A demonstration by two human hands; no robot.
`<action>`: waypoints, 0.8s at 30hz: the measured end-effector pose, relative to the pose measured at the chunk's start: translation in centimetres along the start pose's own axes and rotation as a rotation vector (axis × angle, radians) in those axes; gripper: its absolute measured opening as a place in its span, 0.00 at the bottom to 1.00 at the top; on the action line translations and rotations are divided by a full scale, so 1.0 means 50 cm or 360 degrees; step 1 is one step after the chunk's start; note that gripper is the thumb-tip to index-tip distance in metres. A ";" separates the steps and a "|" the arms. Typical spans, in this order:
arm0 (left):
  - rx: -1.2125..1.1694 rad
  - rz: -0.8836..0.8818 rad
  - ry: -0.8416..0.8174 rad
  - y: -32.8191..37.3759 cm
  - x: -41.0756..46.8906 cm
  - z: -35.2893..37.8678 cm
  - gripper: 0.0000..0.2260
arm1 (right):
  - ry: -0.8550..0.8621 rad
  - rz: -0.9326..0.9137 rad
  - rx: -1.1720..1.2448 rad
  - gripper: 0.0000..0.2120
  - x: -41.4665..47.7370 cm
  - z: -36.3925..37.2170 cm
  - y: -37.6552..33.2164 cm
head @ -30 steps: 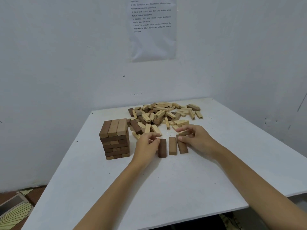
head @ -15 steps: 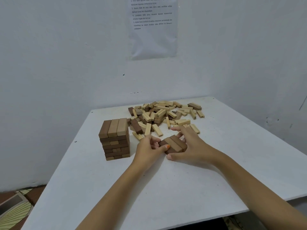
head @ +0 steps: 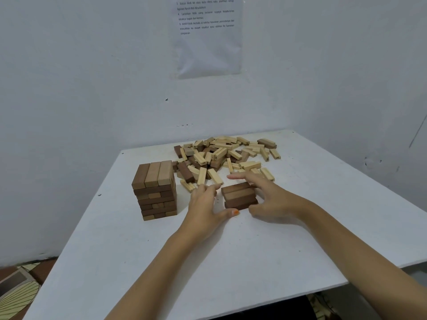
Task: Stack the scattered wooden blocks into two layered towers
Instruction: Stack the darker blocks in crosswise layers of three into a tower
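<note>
From the head view, about half the job looks done. On the left of the white surface (head: 254, 262) stands a squat tower of dark and pale wooden blocks (head: 155, 190), several layers high and crossed layer upon layer, its top row of three blocks running near to far. To its right, nearer the middle, lies a flat row of three brown wooden blocks (head: 239, 196), side by side and touching. I take this to be the bottom layer of the second tower, with nothing on it yet. The left hand (head: 205, 206) sits at the left end of that row, fingers loosely spread and thumb by the near corner. The right hand (head: 270, 199) brackets the right end, forefinger stretched along the far side and thumb on the near side. Both seem to be squaring the row up; neither pinches a block. At the far side lies a loose heap of scattered pale and brown wooden blocks (head: 226, 153), plenty left to stack.
</note>
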State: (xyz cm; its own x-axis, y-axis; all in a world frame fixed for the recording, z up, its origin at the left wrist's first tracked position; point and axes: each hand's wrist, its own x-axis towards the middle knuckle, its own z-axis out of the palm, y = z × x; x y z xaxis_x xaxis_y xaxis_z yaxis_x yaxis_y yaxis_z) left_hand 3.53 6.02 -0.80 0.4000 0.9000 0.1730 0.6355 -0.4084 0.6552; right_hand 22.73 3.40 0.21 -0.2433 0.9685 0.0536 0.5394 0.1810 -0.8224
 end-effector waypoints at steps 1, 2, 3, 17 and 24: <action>0.0084 -0.0004 0.0012 -0.001 -0.001 -0.001 0.34 | 0.0046 0.0041 0.0011 0.35 0.000 -0.003 0.000; 0.0198 -0.0012 0.0010 0.000 -0.004 -0.001 0.34 | 0.0102 0.0090 -0.0007 0.35 0.001 -0.006 0.002; 0.0329 -0.0017 -0.0008 0.001 -0.007 0.000 0.33 | 0.0151 0.0140 -0.0047 0.35 -0.001 -0.010 0.003; 0.0885 -0.0053 -0.0273 0.019 -0.029 0.036 0.26 | 0.0048 0.0181 -0.1313 0.33 -0.038 0.027 0.033; 0.0769 -0.0034 -0.0380 0.021 -0.024 0.031 0.27 | 0.0075 0.0147 -0.1403 0.39 -0.033 0.034 0.043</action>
State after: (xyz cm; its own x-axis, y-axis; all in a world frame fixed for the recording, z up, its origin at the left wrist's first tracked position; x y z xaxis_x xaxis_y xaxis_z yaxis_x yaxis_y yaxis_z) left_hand 4.74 4.27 -1.45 0.4870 0.8722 -0.0453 0.8540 -0.4647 0.2340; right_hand 22.90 1.88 -2.60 -0.1455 0.9882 0.0477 0.9847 0.1493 -0.0903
